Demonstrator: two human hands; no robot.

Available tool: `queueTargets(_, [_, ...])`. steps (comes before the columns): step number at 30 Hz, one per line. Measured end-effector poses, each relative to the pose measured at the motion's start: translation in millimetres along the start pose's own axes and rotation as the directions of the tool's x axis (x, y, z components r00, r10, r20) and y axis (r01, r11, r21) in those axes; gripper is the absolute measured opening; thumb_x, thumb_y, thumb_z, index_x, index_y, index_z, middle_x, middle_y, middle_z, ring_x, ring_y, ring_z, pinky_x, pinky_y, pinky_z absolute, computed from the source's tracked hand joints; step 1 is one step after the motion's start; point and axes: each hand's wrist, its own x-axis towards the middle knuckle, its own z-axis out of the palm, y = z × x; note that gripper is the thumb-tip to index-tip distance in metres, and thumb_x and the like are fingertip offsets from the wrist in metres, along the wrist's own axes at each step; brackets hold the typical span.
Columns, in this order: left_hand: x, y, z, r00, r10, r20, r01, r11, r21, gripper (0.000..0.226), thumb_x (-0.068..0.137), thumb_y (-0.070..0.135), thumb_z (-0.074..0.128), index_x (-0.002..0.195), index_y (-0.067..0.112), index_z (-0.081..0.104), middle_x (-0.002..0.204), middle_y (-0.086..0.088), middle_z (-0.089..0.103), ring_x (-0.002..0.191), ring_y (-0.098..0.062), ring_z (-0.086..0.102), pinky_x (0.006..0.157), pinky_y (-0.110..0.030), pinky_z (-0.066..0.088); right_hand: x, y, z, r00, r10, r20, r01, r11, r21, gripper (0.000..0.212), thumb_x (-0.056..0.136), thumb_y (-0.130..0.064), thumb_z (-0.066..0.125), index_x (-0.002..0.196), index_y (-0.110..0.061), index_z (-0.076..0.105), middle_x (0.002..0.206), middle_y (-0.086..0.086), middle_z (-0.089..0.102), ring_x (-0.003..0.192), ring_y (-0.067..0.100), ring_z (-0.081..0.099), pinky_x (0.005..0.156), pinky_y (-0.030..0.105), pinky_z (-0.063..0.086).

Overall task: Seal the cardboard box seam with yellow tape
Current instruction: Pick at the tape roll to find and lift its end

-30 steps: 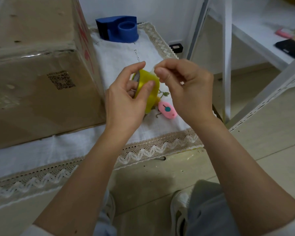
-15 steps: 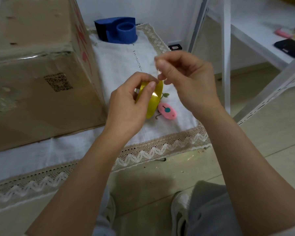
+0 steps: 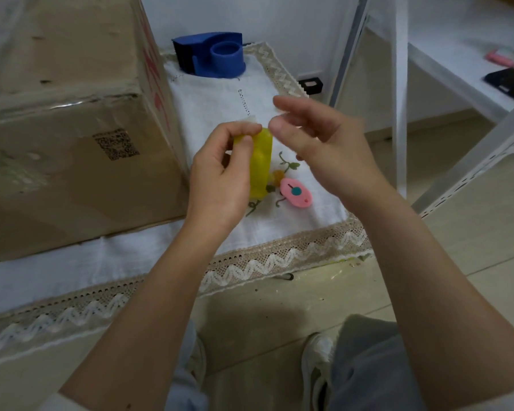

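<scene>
My left hand [image 3: 220, 170] is gripping the yellow tape roll [image 3: 261, 164]; my right hand [image 3: 324, 143] is hovering loose beside it, fingers parted, holding nothing. Risk: the freed tape end resticking to the roll.

My left hand [image 3: 217, 179] and right hand [image 3: 324, 146] are bare, with no rings, watch or gloves, and my forearms are uncovered up to pale sleeve edges at the bottom corners. Below, I wear light grey-blue trousers [image 3: 365, 366]. My white shoes [image 3: 315, 372] have dark openings.
</scene>
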Motion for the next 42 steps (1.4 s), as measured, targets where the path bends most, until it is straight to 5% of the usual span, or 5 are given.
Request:
queueTargets(8, [-2, -5, -4, 0.996, 0.041, 0.081, -0.049, 0.994, 0.097, 0.028, 0.096, 0.020, 0.048, 0.116, 0.030, 0.064, 0.096, 0.011, 0.069, 0.078, -0.009, 0.061, 0.081, -0.041, 0.058, -2, 7, 14, 0.980, -0.173, -0.101, 0.160, 0.979, -0.124, 0.033, 0.081, -0.021, 0.078, 0.113, -0.025, 0.071, 0.096, -0.010, 0.074, 0.092, 0.010, 0.066, 0.075, 0.025, 0.055])
queueTargets(17, [-3, -4, -6, 0.986, 0.062, 0.154, -0.091, 0.979, 0.185, 0.025, 0.100, 0.017, 0.051, 0.121, 0.028, 0.058, 0.071, 0.026, 0.061, 0.062, 0.004, 0.054, 0.060, -0.010, 0.040, -2, 10, 19, 0.943, -0.312, -0.113, 0.295, 0.945, -0.144, 0.010, 0.085, -0.020, 0.074, 0.095, -0.021, 0.076, 0.091, -0.007, 0.065, 0.087, 0.007, 0.064, 0.074, 0.016, 0.050])
queueTargets(29, [-1, -10, -9, 0.989, 0.098, 0.106, -0.116, 0.977, 0.178, 0.030, 0.100, 0.025, 0.056, 0.128, 0.036, 0.059, 0.052, 0.007, 0.053, 0.048, -0.002, 0.046, 0.054, -0.016, 0.039, -3, 8, 16, 0.988, -0.108, -0.108, 0.120, 0.986, 0.115, 0.008, 0.089, -0.010, 0.069, 0.093, -0.016, 0.073, 0.087, -0.005, 0.073, 0.088, 0.009, 0.071, 0.085, 0.027, 0.057])
queueTargets(35, [0, -10, -6, 0.992, 0.121, 0.036, -0.126, 0.972, 0.199, 0.016, 0.097, 0.029, 0.058, 0.109, 0.032, 0.068, 0.095, 0.008, 0.073, 0.091, -0.010, 0.069, 0.080, -0.041, 0.059, -4, 2, 17, 0.994, 0.025, -0.105, 0.000, 0.973, 0.229, 0.011, 0.092, -0.018, 0.066, 0.100, -0.019, 0.075, 0.087, -0.003, 0.075, 0.091, 0.010, 0.071, 0.093, 0.037, 0.058])
queueTargets(42, [-1, -9, -5, 0.987, 0.161, -0.021, -0.153, 0.963, 0.223, 0.015, 0.098, 0.029, 0.058, 0.107, 0.025, 0.070, 0.095, 0.015, 0.069, 0.085, -0.001, 0.064, 0.074, -0.024, 0.054, 4, 7, 8, 0.955, 0.050, -0.291, -0.001, 0.986, 0.169, 0.021, 0.094, -0.016, 0.064, 0.114, -0.018, 0.070, 0.080, -0.006, 0.070, 0.077, 0.005, 0.069, 0.075, 0.023, 0.057])
